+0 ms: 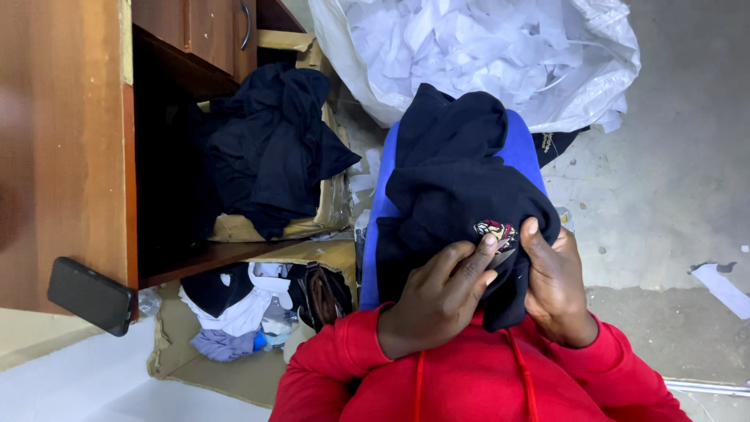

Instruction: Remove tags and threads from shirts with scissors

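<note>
Red hoodie sleeves (469, 375) frame the left hand (437, 301) and right hand (556, 285), both pinching a black garment (453, 180) at its embroidered patch (495, 231). A small blade (505, 255) shows between the fingers. The garment drapes over a blue chair back (522, 148), long axis running away toward the white sack of scraps (484, 55).

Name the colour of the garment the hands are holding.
Black garment, with a small red-and-white embroidered patch; head view.

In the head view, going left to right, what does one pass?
Black phone → dark clothes on the wooden shelf → left hand → embroidered patch on the black garment → right hand → paper scrap on the floor.
</note>
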